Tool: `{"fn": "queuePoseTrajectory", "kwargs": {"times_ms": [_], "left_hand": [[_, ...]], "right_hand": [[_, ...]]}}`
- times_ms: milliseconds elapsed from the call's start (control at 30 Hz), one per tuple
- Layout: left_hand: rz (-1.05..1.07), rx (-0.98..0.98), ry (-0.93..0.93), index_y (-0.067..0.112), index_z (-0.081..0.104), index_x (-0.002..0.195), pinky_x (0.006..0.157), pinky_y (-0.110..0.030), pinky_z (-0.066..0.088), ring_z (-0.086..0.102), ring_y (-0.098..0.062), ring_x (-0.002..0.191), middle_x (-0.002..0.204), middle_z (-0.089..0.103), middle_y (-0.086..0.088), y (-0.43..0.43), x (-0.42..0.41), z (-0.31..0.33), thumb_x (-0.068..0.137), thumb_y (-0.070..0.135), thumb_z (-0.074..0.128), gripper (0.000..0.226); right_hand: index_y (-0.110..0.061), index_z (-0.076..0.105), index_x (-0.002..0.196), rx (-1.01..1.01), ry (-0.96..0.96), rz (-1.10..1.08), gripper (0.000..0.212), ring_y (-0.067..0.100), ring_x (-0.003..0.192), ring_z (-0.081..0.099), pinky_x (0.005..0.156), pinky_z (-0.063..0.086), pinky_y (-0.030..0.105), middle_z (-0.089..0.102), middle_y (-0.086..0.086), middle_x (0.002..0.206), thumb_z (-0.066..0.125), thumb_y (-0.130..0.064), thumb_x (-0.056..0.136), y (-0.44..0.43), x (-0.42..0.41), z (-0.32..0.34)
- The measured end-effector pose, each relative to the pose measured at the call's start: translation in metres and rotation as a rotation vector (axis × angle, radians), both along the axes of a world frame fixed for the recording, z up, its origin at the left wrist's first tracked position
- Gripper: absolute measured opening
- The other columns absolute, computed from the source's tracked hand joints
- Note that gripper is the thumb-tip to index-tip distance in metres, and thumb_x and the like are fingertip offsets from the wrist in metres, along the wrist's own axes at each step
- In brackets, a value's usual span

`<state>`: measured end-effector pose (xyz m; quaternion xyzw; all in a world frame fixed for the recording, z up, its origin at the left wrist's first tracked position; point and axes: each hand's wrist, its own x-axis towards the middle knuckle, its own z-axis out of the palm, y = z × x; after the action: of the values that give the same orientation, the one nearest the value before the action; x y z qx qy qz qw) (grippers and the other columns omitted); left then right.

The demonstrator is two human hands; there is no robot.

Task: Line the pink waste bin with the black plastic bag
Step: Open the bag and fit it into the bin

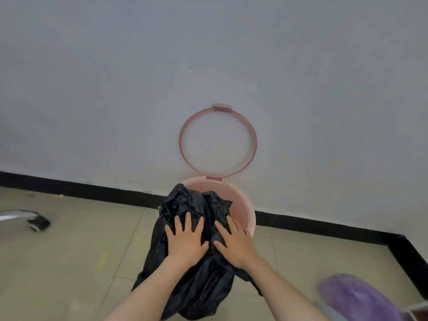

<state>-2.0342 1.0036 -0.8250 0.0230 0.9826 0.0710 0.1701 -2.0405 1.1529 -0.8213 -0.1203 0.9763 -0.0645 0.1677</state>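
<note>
Both hands lie flat, fingers spread, gripping nothing: the left hand (186, 238) and right hand (234, 243) press side by side on the black plastic bag (196, 286). It drapes over the near rim of the pink waste bin (249, 210), which stands on the floor against the wall, its ring lid (253, 144) raised. Crumpled and unopened, the bag could slide off outside. Its long axis runs from the person toward the bin.

The bag (196, 262) was thin, crinkled black plastic with a dull sheen. The bin (243, 212) was smooth matt pink plastic. The floor (69, 262) was smooth beige tile, and the chair leg (16, 215) shiny metal.
</note>
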Motion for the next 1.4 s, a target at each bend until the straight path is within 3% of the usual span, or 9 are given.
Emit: {"fn": "queuePoseTrajectory", "kwargs": {"times_ms": [233,367,533,667,833,967,1067,1167,1400], "left_hand": [[-0.05,-0.213,-0.32,0.022,0.044,0.133,0.115,-0.058,0.008,0.028,-0.036,0.136,0.147,0.038,-0.011,0.02,-0.034,-0.009,0.094,0.051,0.027,0.052],[-0.011,-0.08,-0.451,0.016,0.062,0.099,0.11,-0.053,0.022,0.05,-0.031,0.118,0.108,0.062,-0.007,0.019,-0.046,0.005,0.094,0.047,0.032,0.043],[0.172,0.022,-0.066,0.027,0.044,0.134,0.112,-0.049,0.023,0.032,-0.028,0.136,0.146,0.042,-0.004,0.005,-0.038,0.036,0.094,0.044,0.033,0.045],[0.417,0.013,0.051,0.03,0.023,0.143,0.114,-0.05,0.017,0.013,-0.031,0.143,0.156,0.019,-0.006,-0.022,-0.017,0.049,0.092,0.052,0.034,0.057],[0.726,0.417,-0.17,0.024,0.006,0.147,0.118,-0.047,0.016,0.015,-0.031,0.144,0.158,0.012,-0.006,-0.063,-0.001,0.035,0.075,0.074,0.037,0.093],[0.758,0.804,-0.388,0.021,0.001,0.148,0.11,-0.034,0.029,0.03,-0.024,0.139,0.155,0.022,-0.002,-0.063,0.023,0.021,0.081,0.056,0.056,0.093],[0.694,0.934,-0.39,0.02,0.024,0.144,0.089,-0.021,0.046,0.056,-0.016,0.112,0.127,0.053,0.004,-0.054,0.03,0.017,0.084,0.03,0.064,0.074],[0.902,1.086,-0.16,0.001,0.033,0.139,0.094,-0.019,0.039,0.046,-0.025,0.127,0.144,0.043,-0.017,-0.05,0.004,0.032,0.087,0.003,0.056,0.057],[0.824,1.553,-0.025,0.016,0.052,0.123,0.084,-0.034,0.048,0.058,-0.026,0.101,0.108,0.062,-0.007,-0.02,-0.044,0.087,0.097,0.039,0.035,0.039]], "right_hand": [[-0.01,0.054,0.119,0.0,-0.105,0.118,0.043,0.034,0.11,0.05,0.083,0.036,0.039,0.055,0.017,0.119,0.03,-0.039,0.097,0.006,-0.033,-0.018],[-0.012,0.048,0.065,-0.017,-0.148,0.173,0.044,0.029,0.078,0.051,0.066,0.029,0.035,0.041,0.003,0.062,0.032,-0.038,0.097,0.008,-0.038,-0.018],[-0.018,0.056,0.121,-0.167,-0.048,0.166,0.041,0.029,0.123,0.042,0.1,0.031,0.039,0.048,0.012,0.133,0.031,-0.04,0.098,0.02,-0.041,-0.007],[-0.036,0.031,0.14,-0.31,-0.002,0.21,0.101,0.022,0.144,0.007,0.115,0.01,0.04,0.014,0.002,0.157,-0.012,-0.082,0.06,0.05,-0.023,0.017],[-0.048,0.0,0.141,-0.13,-0.147,0.462,0.084,0.024,0.142,-0.017,0.116,0.005,0.047,-0.014,-0.001,0.157,0.019,-0.083,0.067,0.058,-0.007,0.013],[-0.04,0.019,0.143,-0.084,-0.032,0.539,0.059,0.028,0.143,0.009,0.112,0.019,0.047,0.003,0.005,0.158,0.05,-0.033,0.093,0.047,-0.011,-0.002],[-0.024,0.048,0.132,-0.279,-0.021,0.49,0.043,0.022,0.128,0.041,0.102,0.033,0.027,0.041,0.001,0.144,0.053,-0.013,0.091,0.046,-0.026,-0.002],[-0.012,0.062,0.118,-0.592,-0.034,0.189,0.042,0.021,0.114,0.056,0.081,0.034,0.003,0.062,0.003,0.12,0.052,0.009,0.083,0.046,-0.039,0.015],[-0.025,0.04,0.133,-1.042,0.171,-0.183,0.05,0.011,0.12,0.04,0.102,0.029,0.022,0.037,-0.008,0.126,0.055,-0.006,0.089,0.043,-0.046,0.06]]}}
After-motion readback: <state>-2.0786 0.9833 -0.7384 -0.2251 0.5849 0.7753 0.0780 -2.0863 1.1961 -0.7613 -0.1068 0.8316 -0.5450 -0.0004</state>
